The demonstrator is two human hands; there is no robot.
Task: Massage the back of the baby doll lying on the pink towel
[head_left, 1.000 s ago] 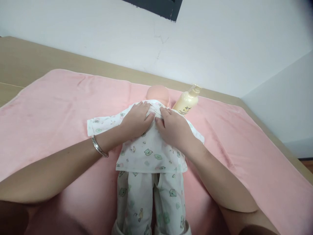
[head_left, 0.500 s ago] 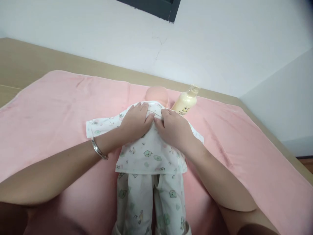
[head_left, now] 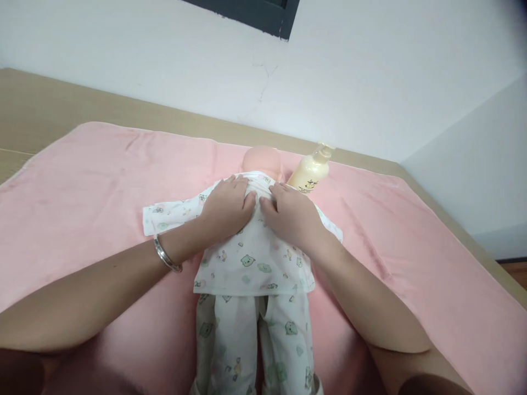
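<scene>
A doll in a white printed top (head_left: 251, 269) and matching trousers (head_left: 236, 340) lies on a pink blanket (head_left: 173, 159). Its bare head (head_left: 261, 160) shows beyond the collar. My left hand (head_left: 228, 206), with a silver bangle at the wrist, rests flat on the upper left of the top. On the upper right lies my right hand (head_left: 292, 214), its fingers spread on the cloth near the collar. The two thumbs point at each other with a small gap between them. Neither hand holds anything.
A pale yellow pump bottle (head_left: 310, 171) lies tilted on the blanket, right of the doll's head. Beyond the blanket runs a wooden surface edge (head_left: 164, 112) against a white wall (head_left: 164, 49). A dark frame (head_left: 263, 16) is on the wall at the top.
The thumbs have moved slightly apart, and the cloth between the hands near the collar is creased differently. The view has shifted slightly.
</scene>
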